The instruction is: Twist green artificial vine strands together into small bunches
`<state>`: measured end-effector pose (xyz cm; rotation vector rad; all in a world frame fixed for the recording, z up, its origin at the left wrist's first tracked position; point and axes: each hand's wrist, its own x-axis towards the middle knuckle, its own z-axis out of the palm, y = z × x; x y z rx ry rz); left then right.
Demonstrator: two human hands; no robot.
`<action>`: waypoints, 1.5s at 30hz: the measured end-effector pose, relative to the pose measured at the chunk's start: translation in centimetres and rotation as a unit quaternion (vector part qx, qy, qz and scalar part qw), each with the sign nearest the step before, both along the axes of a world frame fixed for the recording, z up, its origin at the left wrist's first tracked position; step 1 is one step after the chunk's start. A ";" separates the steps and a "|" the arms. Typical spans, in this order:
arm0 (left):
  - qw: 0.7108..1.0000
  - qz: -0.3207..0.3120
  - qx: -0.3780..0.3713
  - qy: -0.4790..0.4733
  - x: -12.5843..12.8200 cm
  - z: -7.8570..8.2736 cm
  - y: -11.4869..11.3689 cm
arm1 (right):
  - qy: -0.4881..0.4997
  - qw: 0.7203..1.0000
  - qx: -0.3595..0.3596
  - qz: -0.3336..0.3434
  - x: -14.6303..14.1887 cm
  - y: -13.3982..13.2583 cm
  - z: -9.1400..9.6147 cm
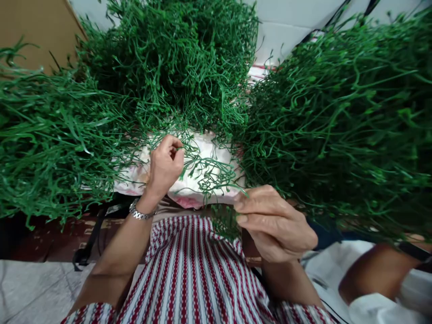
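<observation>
Big heaps of thin green plastic stems [340, 126] surround me on the left, back and right. A loose tangle of the same green sprigs [209, 173] lies over a white and pink cloth [189, 191] in the middle. My left hand [165, 165], with a metal watch at the wrist, is closed in a pinch on one end of that tangle. My right hand [273, 222] is closed too, fingers pressed on a sprig at the tangle's right end. My red and white striped clothing [192, 274] fills the foreground below both hands.
A brown cardboard sheet [33, 31] stands at the back left. White wall panels [286, 27] show behind the heaps. Another person's knee [374, 274] and white garment sit at the lower right. A black strap [89, 238] hangs over the dark red floor at the left.
</observation>
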<state>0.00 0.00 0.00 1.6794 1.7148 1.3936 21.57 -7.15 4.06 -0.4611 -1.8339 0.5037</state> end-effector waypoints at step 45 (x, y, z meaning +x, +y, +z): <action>0.963 -0.198 -0.012 0.182 -2.1 4.6 -10.6 | -0.333 0.924 -0.125 0.138 -2.5 3.8 -0.9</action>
